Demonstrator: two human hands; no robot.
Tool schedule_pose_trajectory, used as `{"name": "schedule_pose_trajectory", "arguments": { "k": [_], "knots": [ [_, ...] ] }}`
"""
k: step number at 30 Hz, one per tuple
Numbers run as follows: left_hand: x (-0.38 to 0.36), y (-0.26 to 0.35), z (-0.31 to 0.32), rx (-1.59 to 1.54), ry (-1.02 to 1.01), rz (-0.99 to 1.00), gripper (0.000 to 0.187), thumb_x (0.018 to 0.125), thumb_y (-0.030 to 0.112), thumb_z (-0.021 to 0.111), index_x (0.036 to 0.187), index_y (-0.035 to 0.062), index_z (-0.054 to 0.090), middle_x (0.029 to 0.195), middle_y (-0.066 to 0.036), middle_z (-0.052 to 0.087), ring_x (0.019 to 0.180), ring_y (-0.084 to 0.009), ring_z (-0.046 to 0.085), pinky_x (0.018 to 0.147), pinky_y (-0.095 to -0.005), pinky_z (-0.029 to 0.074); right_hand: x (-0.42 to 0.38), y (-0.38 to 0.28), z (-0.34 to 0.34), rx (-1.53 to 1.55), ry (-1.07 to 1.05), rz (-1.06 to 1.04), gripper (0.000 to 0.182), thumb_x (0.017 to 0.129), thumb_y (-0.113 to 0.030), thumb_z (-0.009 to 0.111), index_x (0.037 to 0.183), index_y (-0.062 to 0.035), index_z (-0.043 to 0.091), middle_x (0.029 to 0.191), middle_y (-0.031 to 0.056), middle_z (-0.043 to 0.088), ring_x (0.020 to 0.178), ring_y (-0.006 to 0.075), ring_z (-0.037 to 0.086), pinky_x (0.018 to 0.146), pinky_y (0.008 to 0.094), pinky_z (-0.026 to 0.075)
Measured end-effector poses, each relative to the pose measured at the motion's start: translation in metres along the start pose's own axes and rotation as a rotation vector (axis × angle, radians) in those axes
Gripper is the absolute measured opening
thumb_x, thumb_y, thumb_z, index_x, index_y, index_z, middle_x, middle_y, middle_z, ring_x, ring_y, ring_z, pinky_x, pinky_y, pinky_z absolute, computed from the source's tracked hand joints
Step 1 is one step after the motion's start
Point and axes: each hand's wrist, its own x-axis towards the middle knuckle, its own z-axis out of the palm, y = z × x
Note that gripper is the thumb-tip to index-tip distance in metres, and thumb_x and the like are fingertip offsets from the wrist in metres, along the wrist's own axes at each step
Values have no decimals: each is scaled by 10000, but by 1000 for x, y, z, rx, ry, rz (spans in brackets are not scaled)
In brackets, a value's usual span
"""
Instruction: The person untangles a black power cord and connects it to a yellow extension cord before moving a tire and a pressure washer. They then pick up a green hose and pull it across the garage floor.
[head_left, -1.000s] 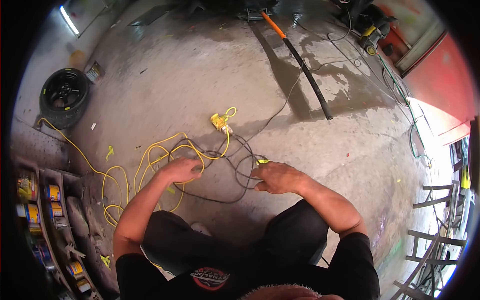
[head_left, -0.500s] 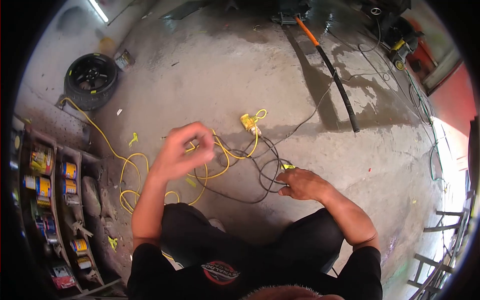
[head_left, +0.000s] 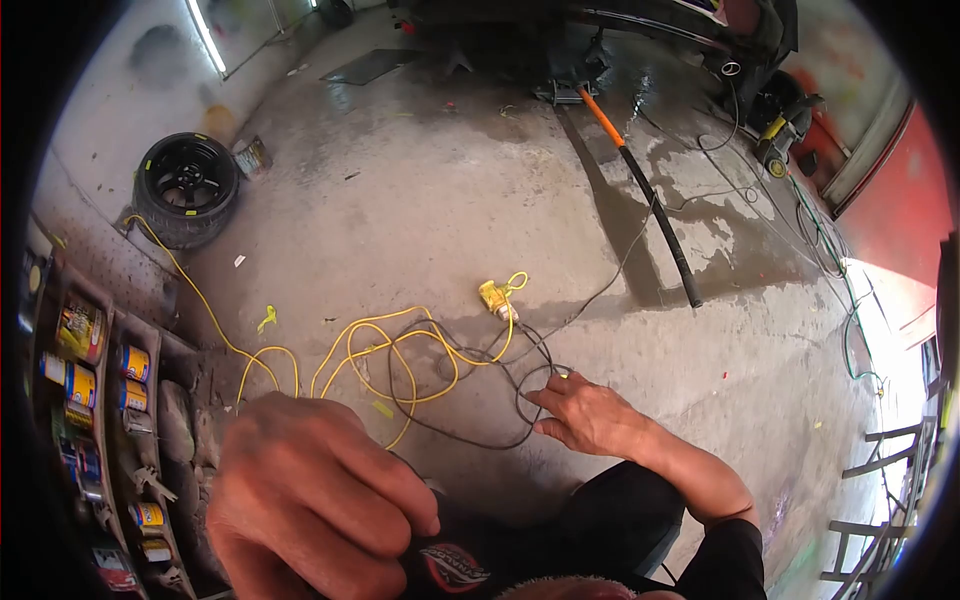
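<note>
My left hand is raised close to the camera at the lower left, its fingers curled; what they hold, if anything, is hidden. My right hand is low over the floor at the right end of the black cable, with its fingers bent around a loop of it. A yellow extension cord lies in loose loops left of the black cable. Both meet at the yellow connector block on the floor, beyond my hands.
A wheel lies at the back left, above a shelf with cans. An orange and black jack handle slants from under a vehicle. Metal stands are at the right edge.
My left hand has come down and much nearer to the camera, its fingers now curled. The view has tilted up, showing more of the vehicle. My right hand stays at the black cable.
</note>
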Motion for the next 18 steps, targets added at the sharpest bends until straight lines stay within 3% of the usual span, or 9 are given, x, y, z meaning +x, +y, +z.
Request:
{"name": "schedule_pose_trajectory", "arguments": {
  "k": [3, 10, 12, 16, 18],
  "knots": [
    [-9, -6, 6, 3, 103, 97, 78, 826, 188, 631, 838, 154, 699, 565, -65, 563, 422, -134, 422, 587, -373, 536, 6, -17, -12, 27, 8, -43, 341, 836, -184, 658, 1122, -20, 573, 955, 153, 563, 905, 361, 580, 761, 442, 511],
    [-9, -19, 22, -48, 303, 98, 76, 811, 186, 647, 853, 163, 705, 544, -62, 562, 401, -123, 414, 559, -355, 533, 19, -43, 6, 140, -35, -16, 350, 865, -229, 641, 1139, -21, 576, 982, 143, 574, 937, 350, 575, 799, 426, 503],
    [-9, -23, 25, -61, 310, 88, 68, 809, 182, 653, 849, 164, 705, 532, -61, 555, 397, -120, 415, 559, -351, 534, 20, -34, 21, 90, -74, -22, 378, 879, -256, 630, 1171, -23, 569, 987, 137, 572, 935, 344, 573, 795, 427, 507],
    [-10, -24, 24, -98, 217, 87, 98, 826, 217, 676, 881, 144, 713, 593, -60, 587, 428, -132, 451, 582, -351, 534, 26, -14, 37, 17, -124, 18, 307, 857, -249, 641, 1042, -7, 597, 982, 151, 598, 949, 342, 587, 825, 420, 506],
    [0, -11, 15, -152, 87, -80, 27, 824, 191, 665, 848, 184, 674, 639, -67, 568, 479, -150, 449, 625, -365, 507, 27, -10, 38, 38, -127, 29, 297, 856, -251, 639, 1018, -6, 601, 981, 151, 604, 945, 338, 589, 827, 420, 506]
  ]
}}
